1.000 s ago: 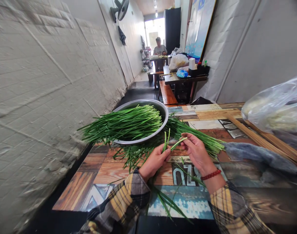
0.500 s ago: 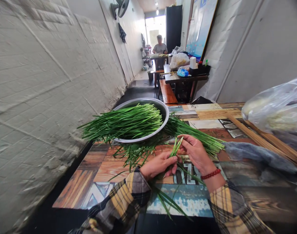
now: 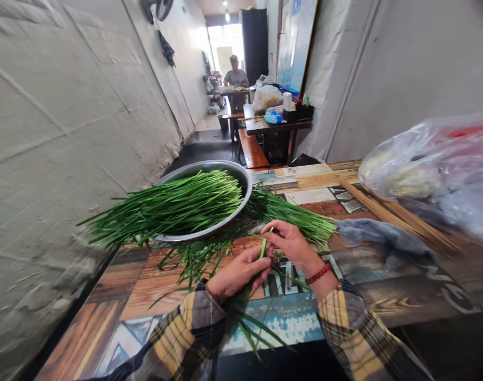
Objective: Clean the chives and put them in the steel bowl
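My left hand (image 3: 243, 272) is closed around a few garlic chives (image 3: 264, 247), their pale stem ends up and their green leaves hanging below toward the table's near edge. Fingertips of my right hand (image 3: 292, 246) pinch at the stem ends just above; exactly what lies between them is partly hidden. Beyond my hands, a metal basin (image 3: 247, 198) holds a thick heap of chives (image 3: 189, 203) with leaves trailing over its left rim. A second bunch of chives (image 3: 297, 214) lies on the table right of the basin. Loose leaves (image 3: 201, 259) are scattered in front of it.
The patchwork-patterned table (image 3: 146, 286) carries a grey cloth (image 3: 376, 235), wooden sticks (image 3: 395, 211) and clear plastic bags (image 3: 419, 169) at the right. A white wall (image 3: 66, 132) runs along the left. Farther back are another table (image 3: 261, 126), a bench (image 3: 253, 148) and a person (image 3: 236, 76).
The view has turned to the right, so everything sits farther left. Fewer stem ends now show above my left hand, and my right fingertips are closer to it.
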Demonstrator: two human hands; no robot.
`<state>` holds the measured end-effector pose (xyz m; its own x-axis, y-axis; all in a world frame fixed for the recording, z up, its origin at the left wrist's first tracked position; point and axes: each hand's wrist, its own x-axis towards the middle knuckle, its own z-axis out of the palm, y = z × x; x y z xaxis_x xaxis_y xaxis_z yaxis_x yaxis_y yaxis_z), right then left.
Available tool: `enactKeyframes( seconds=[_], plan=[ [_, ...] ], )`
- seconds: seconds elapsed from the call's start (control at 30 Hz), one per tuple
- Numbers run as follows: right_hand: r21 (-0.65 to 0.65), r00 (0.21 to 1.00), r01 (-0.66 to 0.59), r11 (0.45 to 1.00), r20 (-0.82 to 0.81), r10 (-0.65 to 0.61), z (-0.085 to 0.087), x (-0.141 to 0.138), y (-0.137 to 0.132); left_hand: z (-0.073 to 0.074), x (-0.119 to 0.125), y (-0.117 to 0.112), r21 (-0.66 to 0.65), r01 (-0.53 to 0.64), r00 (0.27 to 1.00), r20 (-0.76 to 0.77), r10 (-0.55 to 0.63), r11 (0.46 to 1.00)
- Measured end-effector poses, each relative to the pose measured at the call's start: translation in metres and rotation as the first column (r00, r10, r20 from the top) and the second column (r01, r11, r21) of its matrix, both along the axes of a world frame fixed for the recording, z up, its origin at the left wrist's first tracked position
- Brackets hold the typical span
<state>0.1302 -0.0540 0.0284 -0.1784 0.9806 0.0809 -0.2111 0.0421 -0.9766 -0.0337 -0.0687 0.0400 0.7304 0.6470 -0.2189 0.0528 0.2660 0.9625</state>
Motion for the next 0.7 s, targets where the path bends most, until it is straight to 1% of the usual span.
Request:
enactKeyframes(
  seconds=[0.07, 0.17, 0.27, 0.33, 0.4, 0.5, 0.53, 0.6, 0.67, 0.7],
  plan=[
    [0.011, 0.999, -0.018, 1.000, 0.032, 0.018, 0.002, -0.001, 0.000, -0.001, 0.002, -0.001, -0.042, -0.018, 1.000, 0.010, 0.018, 0.999],
    [0.024, 0.999, -0.013, 1.000, 0.047, 0.012, 0.002, 0.001, 0.001, 0.000, 0.006, -0.001, -0.103, -0.096, 0.995, 0.022, 0.099, 0.990],
    [0.051, 0.996, 0.056, 0.997, 0.061, -0.059, -0.006, 0.008, 0.006, 0.001, 0.007, 0.001, -0.131, -0.215, 0.973, 0.055, 0.223, 0.968],
    [0.077, 0.984, 0.129, 0.989, 0.117, -0.137, -0.014, 0.012, 0.011, 0.001, 0.006, 0.005, -0.098, -0.299, 0.950, 0.067, 0.306, 0.949],
    [0.145, 0.950, 0.179, 0.973, 0.233, -0.209, -0.020, 0.013, 0.015, 0.002, 0.004, 0.007, -0.036, -0.371, 0.924, 0.081, 0.373, 0.928],
    [0.279, 0.872, 0.165, 0.946, 0.407, -0.272, -0.024, 0.008, 0.015, 0.002, 0.003, 0.009, 0.057, -0.442, 0.894, 0.113, 0.434, 0.895],
    [0.292, 0.860, 0.157, 0.943, 0.429, -0.276, -0.023, 0.006, 0.013, 0.003, 0.003, 0.008, 0.080, -0.456, 0.887, 0.124, 0.445, 0.886],
    [0.270, 0.859, 0.176, 0.947, 0.428, -0.282, -0.021, 0.009, 0.006, 0.003, 0.003, 0.006, 0.107, -0.466, 0.881, 0.144, 0.450, 0.878],
    [0.232, 0.844, 0.252, 0.940, 0.422, -0.330, -0.019, 0.023, -0.005, 0.003, 0.004, 0.004, 0.116, -0.463, 0.882, 0.159, 0.443, 0.879],
    [0.226, 0.819, 0.306, 0.925, 0.434, -0.376, -0.018, 0.034, -0.011, 0.003, 0.005, 0.004, 0.120, -0.462, 0.882, 0.163, 0.441, 0.879]
  ],
)
